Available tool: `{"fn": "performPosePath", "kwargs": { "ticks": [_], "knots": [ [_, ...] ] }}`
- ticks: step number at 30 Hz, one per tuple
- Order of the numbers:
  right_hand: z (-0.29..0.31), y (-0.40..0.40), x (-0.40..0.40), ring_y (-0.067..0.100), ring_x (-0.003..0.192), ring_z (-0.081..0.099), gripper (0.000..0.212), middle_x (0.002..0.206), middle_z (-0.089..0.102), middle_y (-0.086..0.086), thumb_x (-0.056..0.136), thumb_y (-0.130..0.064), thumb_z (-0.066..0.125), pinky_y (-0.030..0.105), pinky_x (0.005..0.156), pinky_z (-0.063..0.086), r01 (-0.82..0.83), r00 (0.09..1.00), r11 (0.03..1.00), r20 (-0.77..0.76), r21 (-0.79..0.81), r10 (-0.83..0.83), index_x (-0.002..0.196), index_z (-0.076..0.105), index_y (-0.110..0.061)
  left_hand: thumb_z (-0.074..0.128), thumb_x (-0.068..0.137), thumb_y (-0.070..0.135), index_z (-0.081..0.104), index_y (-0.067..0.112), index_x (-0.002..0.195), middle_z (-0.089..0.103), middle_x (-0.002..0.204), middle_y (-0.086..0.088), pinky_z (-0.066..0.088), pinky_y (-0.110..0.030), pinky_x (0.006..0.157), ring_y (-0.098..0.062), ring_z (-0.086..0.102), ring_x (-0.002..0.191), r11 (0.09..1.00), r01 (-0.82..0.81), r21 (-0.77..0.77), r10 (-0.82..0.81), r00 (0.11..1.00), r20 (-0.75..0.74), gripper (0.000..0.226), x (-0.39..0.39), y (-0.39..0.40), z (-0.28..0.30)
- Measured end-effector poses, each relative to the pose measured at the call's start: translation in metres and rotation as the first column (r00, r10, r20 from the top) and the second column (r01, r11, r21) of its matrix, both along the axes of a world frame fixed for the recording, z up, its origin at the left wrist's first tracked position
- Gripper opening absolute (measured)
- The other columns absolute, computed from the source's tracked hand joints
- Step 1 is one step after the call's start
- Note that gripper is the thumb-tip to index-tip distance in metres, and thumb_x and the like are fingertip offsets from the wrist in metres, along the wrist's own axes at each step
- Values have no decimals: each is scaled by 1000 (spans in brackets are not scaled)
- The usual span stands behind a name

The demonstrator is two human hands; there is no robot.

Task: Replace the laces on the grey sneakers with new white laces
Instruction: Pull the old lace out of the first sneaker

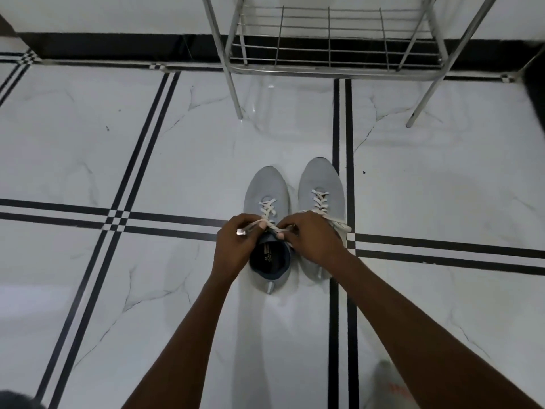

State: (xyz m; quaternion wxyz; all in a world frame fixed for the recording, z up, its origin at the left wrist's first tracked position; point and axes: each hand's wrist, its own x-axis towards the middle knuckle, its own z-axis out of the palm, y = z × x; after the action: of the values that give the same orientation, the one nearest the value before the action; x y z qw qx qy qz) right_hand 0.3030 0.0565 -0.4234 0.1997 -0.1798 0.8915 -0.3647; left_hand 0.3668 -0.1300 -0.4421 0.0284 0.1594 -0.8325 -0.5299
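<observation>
Fingers [267,225] of both hands pinch white lace [269,208] above left sneaker's [267,187] opening.

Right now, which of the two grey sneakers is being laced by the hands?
The left grey knit sneaker: both hands pinch its white lace ends; the right one sits untouched.

Floor: glossy white marble-look tile floor [88,149] with paired black inlay stripes [147,137] crossing.
Rack: silver metal wire rack [330,39] on angled legs, against the far wall.
Skirting: black wall skirting band [118,45].
</observation>
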Motion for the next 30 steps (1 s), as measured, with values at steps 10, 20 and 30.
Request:
{"fn": "performPosePath", "kwargs": {
  "ticks": [10, 20, 30],
  "knots": [
    [1, 39, 7, 36, 135, 36, 52, 149, 38, 11, 93, -44, 65, 52, 105, 40, 389, 919, 875, -180, 289, -350, 141, 54, -28, 77, 89, 43, 75, 27, 110, 72, 107, 14, 59, -34, 87, -1, 66, 102, 997, -73, 10, 73, 997, -16, 26, 20, -13, 4],
    [-7, 65, -7, 26, 107, 63, 28, 119, 67, 9, 103, -26, 51, 28, 87, 44, 499, 835, 863, 221, 83, -504, 121, 69, -14, 76, 91, 39, 76, 26, 108, 71, 108, 12, 53, -17, 82, -1, 65, 103, 994, -101, 28, 102, 994, -48, 22, 22, -8, 2],
    [7, 118, -30, 36, 114, 61, 39, 130, 63, 16, 98, -22, 56, 38, 94, 48, 421, 886, 807, 2, 414, -464, 136, 62, -21, 72, 94, 40, 76, 28, 108, 73, 108, 12, 56, -33, 92, -4, 66, 105, 994, -70, 86, 70, 998, -1, 19, 20, -6, 0]
  ]
}}
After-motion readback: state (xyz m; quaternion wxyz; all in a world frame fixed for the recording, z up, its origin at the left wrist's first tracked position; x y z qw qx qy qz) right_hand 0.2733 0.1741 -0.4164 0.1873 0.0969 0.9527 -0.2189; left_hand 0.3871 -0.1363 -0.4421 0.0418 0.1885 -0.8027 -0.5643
